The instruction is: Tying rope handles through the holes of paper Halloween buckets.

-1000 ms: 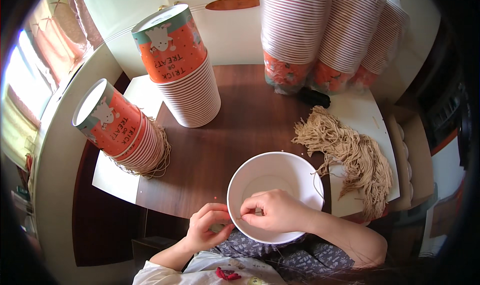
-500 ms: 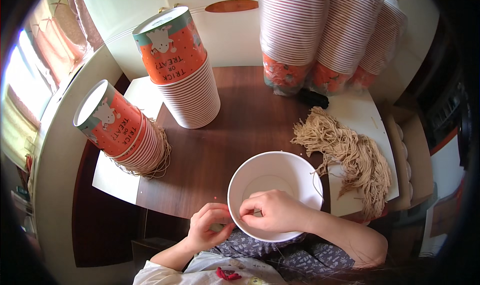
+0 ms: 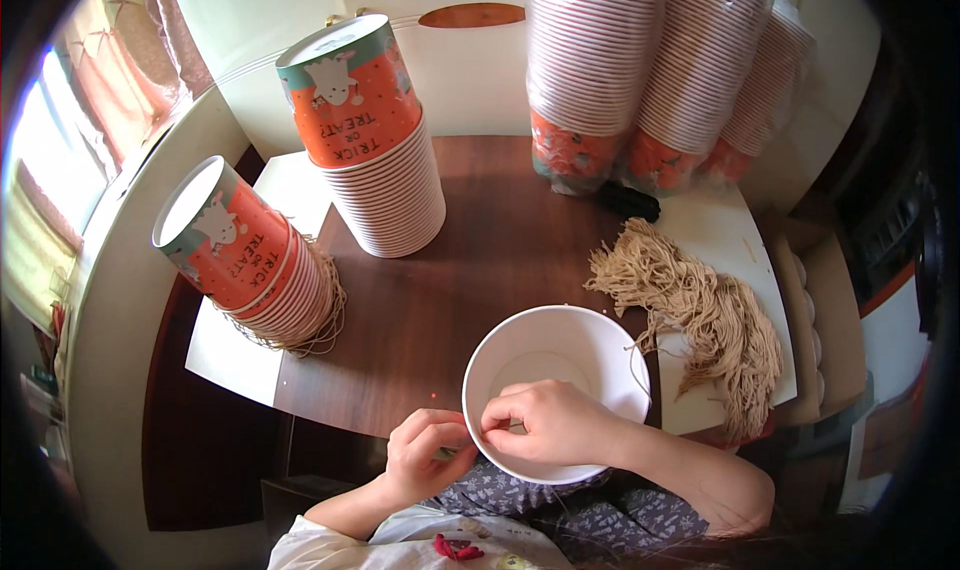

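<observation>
White, round, open-mouthed paper bucket [image 3: 612,360] is resting at the near edge of the brown wood-grain tabletop [image 3: 490,240], mouth facing up, partly overhanging the person's lap. Right hand [image 3: 545,420] is reaching inside, thumb and forefinger bending narrowly together by the inner left wall; cannot tell whether they are pinching anything. Left hand [image 3: 425,455] is curling its fingers against the outside of that wall; their tips are hiding, grip unclear. Thin tan cord [image 3: 631,350] is hanging at the right rim. Loose bundle of tan twisted cords [image 3: 715,315] is lying to the right. Two upside-down stacks of orange-and-green printed paper buckets, one shorter [image 3: 250,255], one taller [image 3: 375,155], are standing left; clear-plastic-wrapped bucket stacks [image 3: 595,60] are standing at far right.
</observation>
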### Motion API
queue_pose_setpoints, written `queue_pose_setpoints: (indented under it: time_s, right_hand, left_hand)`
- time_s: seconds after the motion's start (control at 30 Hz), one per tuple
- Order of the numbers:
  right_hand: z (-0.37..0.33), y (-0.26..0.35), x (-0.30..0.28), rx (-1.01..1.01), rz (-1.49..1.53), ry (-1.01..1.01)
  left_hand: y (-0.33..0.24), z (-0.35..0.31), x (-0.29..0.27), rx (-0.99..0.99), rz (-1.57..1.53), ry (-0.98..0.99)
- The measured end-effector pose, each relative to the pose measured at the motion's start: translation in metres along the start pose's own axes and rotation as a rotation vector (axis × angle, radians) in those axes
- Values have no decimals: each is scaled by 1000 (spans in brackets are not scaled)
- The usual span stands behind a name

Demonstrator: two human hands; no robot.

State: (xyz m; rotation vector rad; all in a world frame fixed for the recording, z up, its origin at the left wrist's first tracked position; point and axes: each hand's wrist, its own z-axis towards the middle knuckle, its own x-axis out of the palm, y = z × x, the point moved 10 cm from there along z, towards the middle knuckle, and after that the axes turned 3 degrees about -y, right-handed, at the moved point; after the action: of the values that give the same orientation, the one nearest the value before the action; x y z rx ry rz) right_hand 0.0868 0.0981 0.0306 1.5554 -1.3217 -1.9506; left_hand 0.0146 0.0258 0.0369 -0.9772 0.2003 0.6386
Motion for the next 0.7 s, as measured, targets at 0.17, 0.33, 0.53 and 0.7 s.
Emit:
queue_pose_setpoints:
  time_s: [0.17,0.33,0.53,0.7]
  right_hand:
    - [0,-1,4,-5,-28,6]
    - [-9,-4,-8,81,-3,-8]
    - [-33,-2,-32,302,57,65]
    - [-30,23,-46,221,-38,-75]
  left_hand:
    - [-10,1,1,123,79,-28]
    - [5,3,-4,3,-36,-24]
    - [35,2,-24,-233,-453,-88]
    - [-5,37,-44,9,-469,-13]
